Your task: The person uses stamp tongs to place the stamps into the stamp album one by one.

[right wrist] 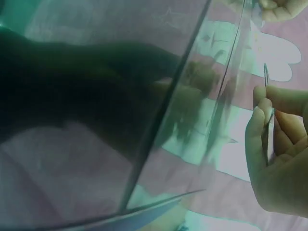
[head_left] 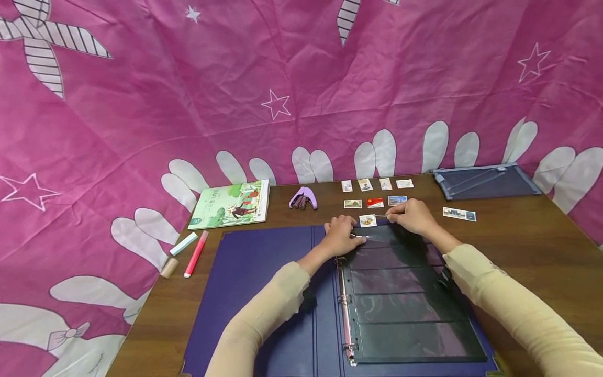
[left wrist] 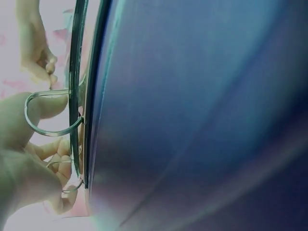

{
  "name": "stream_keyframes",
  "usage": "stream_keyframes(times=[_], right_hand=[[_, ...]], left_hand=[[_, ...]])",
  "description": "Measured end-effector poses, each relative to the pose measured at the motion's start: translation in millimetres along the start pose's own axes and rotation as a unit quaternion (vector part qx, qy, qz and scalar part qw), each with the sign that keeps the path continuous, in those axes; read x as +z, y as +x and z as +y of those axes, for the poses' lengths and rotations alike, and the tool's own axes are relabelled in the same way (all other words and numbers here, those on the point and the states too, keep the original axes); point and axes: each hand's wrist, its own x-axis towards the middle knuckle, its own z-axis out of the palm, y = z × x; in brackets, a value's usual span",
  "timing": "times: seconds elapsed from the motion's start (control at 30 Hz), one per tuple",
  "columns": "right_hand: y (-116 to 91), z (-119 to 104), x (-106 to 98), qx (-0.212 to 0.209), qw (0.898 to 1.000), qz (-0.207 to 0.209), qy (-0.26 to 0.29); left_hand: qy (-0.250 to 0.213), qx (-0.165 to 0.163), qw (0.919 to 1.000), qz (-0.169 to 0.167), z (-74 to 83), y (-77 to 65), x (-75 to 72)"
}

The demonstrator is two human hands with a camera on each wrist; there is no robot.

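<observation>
A blue ring-binder stamp album (head_left: 264,293) lies spread out on the table, its black page of clear pocket strips (head_left: 391,309) on the right side. My left hand (head_left: 340,236) rests at the page's top left corner, thumb on the top strip and fingers by the upper edge. Beside that thumb is a metal ring (left wrist: 53,132) in the left wrist view. My right hand (head_left: 411,215) pinches slim metal tweezers (right wrist: 270,137) between thumb and fingers. Their tips reach the right edge of a small white stamp with a yellowish picture (head_left: 368,220), just above the page's top edge.
Several stamps lie in rows behind the album, among them a red one (head_left: 375,202); a wider stamp (head_left: 459,214) is off to the right. Around them are a zip pouch (head_left: 487,182), a purple hole punch or stapler (head_left: 303,198), a green picture book (head_left: 231,204) and a red marker (head_left: 196,254).
</observation>
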Motion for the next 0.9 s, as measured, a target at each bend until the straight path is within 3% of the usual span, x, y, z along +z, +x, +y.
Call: stream_keyframes(times=[0.2,0.27,0.43,0.47,0.6,0.9], right_hand=[[4,1,1,0.016,0.997,-0.062,0.040],[6,0,1,0.021,0.995,-0.081,0.050],[12,-2,0,0.025,0.990,-0.123,0.071],[13,-3,-1,0.026,0.988,-0.130,0.073],[16,-6,-1,0.033,0.984,-0.158,0.076],[23,-6,-2,0.032,0.977,-0.194,0.082]], left_hand=[[-0.054,0.016,0.9984,0.004,-4.8,3.6,-3.6],[-0.063,0.030,0.9974,0.021,-11.5,9.7,1.8],[-0.088,0.017,0.9958,0.016,-9.7,15.0,-1.3],[-0.092,0.000,0.9957,0.003,-2.9,12.1,-8.1],[-0.092,-0.018,0.9956,-0.007,1.1,12.2,-11.8],[-0.110,-0.023,0.9936,-0.012,2.9,9.0,-15.3]])
